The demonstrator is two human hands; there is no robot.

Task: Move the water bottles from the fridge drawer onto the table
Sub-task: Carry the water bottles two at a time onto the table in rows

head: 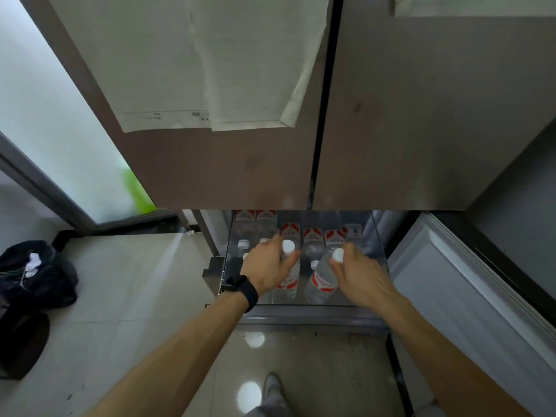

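Down in the drawer (313, 311), both hands are holding bottles. The left hand (267, 266) is curling its fingers round the neck of the left bottle (291, 273), just under its white cap, and that bottle is standing close to upright near the drawer's front. The right hand (361, 275) is wrapping thumb and fingers round the neck of the right bottle (320, 281), with the white cap poking out above the knuckles. This bottle is leaning, its base lying toward the front and left and its top tilting toward the hand. The two held bottles are sitting just beside each other inside the drawer; whether their bases are resting on its bottom I cannot tell.

Behind them, other bottles (313, 239) with red and white labels are standing in rows toward the drawer's back. A black watch (245, 291) is circling the left wrist. Above, the closed fridge doors (210, 161) are filling the view, with papers (210, 70) hanging on the left one. An open door (466, 296) is standing at the right. On the tiled floor (135, 281) at the left a black bag (39, 275) is sitting, and a shoe (272, 386) is showing below.
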